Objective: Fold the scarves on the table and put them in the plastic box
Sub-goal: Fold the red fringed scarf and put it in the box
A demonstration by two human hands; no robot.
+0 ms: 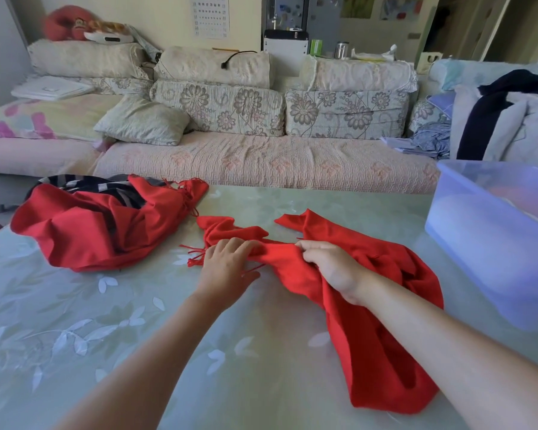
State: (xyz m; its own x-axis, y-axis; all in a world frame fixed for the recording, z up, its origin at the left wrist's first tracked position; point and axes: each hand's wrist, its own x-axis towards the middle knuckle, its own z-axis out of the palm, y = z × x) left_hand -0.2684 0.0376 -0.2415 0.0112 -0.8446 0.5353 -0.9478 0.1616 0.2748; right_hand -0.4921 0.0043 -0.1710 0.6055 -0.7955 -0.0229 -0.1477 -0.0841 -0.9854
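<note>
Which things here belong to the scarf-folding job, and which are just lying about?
Job:
front red scarf, gripped by left hand and right hand
bunched red scarf and striped scarf, far left of the table
plastic box, at right

Lying about:
sofa
loose pillow
clothes heap, far right
red plush toy

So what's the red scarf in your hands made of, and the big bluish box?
The red scarf looks like soft woven cloth, maybe wool or acrylic: matte, it crumples and has fringe threads. The box looks like frosted bluish plastic: smooth walls, light showing dimly through.
</note>
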